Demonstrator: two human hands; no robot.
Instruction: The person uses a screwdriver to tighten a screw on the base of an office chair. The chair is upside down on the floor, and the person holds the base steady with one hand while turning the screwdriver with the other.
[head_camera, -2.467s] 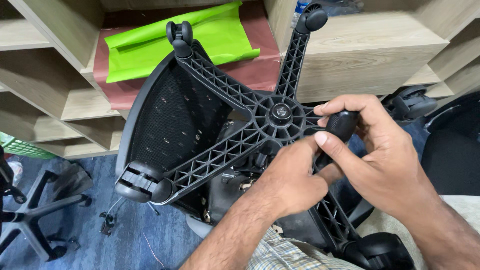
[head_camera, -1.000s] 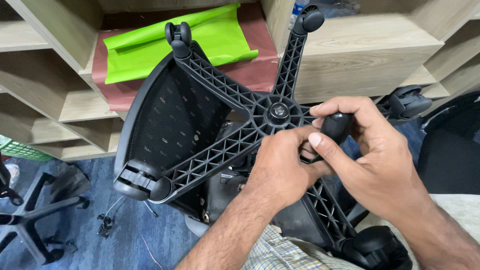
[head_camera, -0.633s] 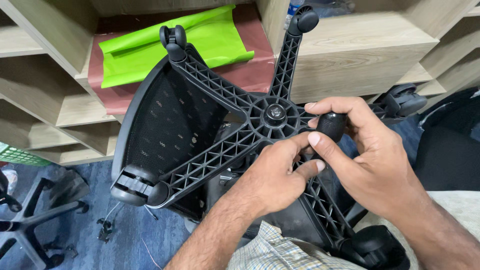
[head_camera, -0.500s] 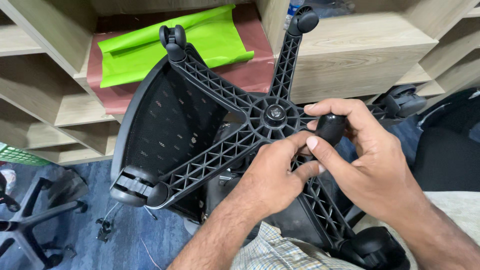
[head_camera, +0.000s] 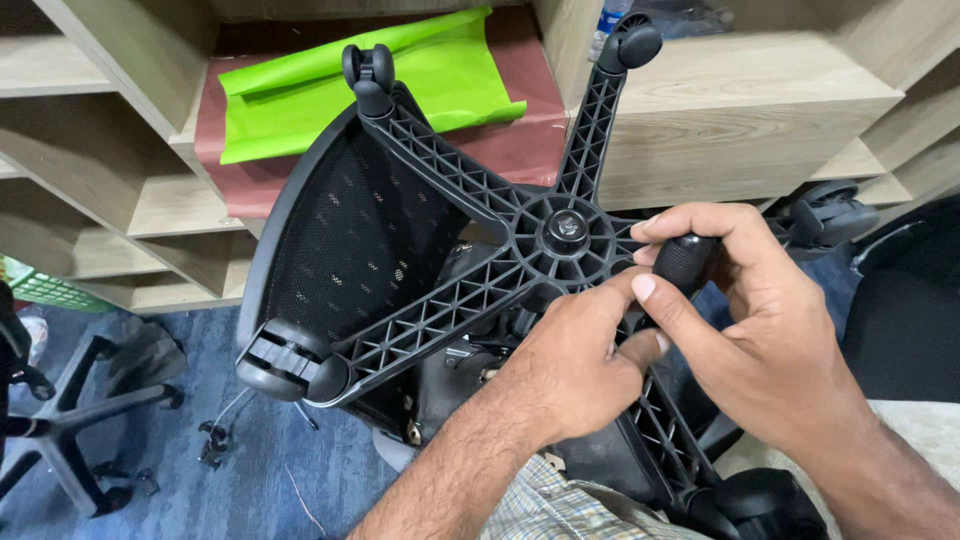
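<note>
Overhead, both hands clench a black knob (head_camera: 686, 262) at the upturned chair base (head_camera: 470, 280); green sheet (head_camera: 370, 85) and wooden shelves (head_camera: 720, 110) sit behind, another chair base (head_camera: 70, 430) left.

pale wooden shelving (head_camera: 720, 130) behind, blue carpet floor (head_camera: 250, 470), green sheet (head_camera: 400, 85) on shelf.

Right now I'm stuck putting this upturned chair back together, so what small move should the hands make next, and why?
Probably seat the caster on the base's near arm. The right hand pinches this black wheel just right of the hub, while the left hand braces against the base below it. The other arms show wheels at their tips, like the wheel at lower left. Whether it is partly plugged in, I cannot tell.
</note>
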